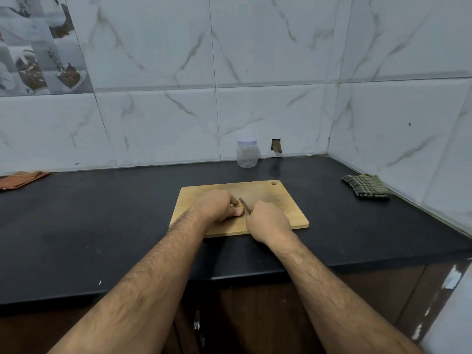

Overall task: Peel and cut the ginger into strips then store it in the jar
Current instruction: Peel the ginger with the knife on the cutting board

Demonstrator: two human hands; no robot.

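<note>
The ginger (pixel 238 207) is mostly hidden under the left hand (pixel 217 204), which curls over it and pins it to the cutting board (pixel 283 200). The right hand (pixel 267 221) is fisted around a knife (pixel 244 203), its handle hidden, blade beside the ginger. The lidded jar (pixel 247 152) stands by the wall.

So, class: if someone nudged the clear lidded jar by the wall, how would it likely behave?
The jar looks empty and like thin plastic, so probably light and easy to slide on the smooth dark counter. Standing taller than wide, it might tip if pushed near its lid.
</note>
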